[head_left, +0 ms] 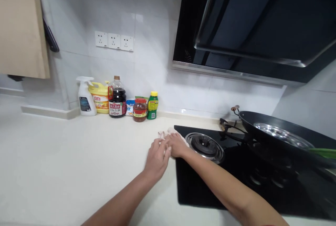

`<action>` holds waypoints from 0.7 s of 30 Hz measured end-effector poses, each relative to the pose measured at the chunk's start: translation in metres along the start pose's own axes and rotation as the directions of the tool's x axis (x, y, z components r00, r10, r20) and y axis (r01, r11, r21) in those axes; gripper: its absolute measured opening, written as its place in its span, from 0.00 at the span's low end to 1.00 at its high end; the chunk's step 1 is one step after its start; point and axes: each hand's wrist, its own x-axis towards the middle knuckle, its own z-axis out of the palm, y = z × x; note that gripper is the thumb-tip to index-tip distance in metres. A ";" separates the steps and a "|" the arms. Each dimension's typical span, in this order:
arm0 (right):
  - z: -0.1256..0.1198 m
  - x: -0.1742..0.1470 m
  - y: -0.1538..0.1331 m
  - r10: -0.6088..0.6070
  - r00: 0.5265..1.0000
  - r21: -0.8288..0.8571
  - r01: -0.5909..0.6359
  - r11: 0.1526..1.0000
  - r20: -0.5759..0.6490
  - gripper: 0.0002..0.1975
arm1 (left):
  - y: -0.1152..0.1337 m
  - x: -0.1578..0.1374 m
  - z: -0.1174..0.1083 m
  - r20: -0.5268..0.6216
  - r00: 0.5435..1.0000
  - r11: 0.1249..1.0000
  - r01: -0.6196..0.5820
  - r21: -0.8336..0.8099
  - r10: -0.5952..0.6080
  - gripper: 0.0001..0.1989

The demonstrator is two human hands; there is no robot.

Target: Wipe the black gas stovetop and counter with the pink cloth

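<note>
A pale cloth [172, 130] lies at the left edge of the black glass cooktop [199, 187], partly on the counter. My right hand [177, 144] presses down on it, fingers closed over the fabric, and most of the cloth is hidden underneath. Close against its left side is my left hand [156, 157], its thumb held apart from loosely bent fingers that meet the right hand's fingertips. I see nothing held in the left hand. Just right of the cloth sits a round burner [204, 145] with a metal ring.
A black wok [262, 128] holding a shiny metal dish [283, 135] stands on the cooktop's right. Along the wall are a spray bottle [86, 96], yellow jug [99, 98], soy sauce bottle [117, 98], red-lidded jar [140, 110] and green bottle [152, 105]. A range hood [236, 26] overhangs.
</note>
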 end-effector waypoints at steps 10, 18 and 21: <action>-0.021 -0.115 -0.087 0.109 0.992 0.317 -0.084 0.945 -0.062 0.29 | 0.010 -0.007 -0.017 0.301 0.950 0.989 0.116 -0.097 -0.082 0.26; -0.033 -0.191 -0.034 0.384 0.828 0.740 0.054 0.670 -0.408 0.13 | 0.065 -0.017 -0.055 0.612 0.774 0.978 0.045 0.204 -0.164 0.44; -0.032 -0.232 0.004 0.350 0.820 0.592 -0.017 0.806 -0.452 0.10 | 0.090 -0.027 -0.046 0.640 0.732 0.944 0.016 0.329 -0.235 0.48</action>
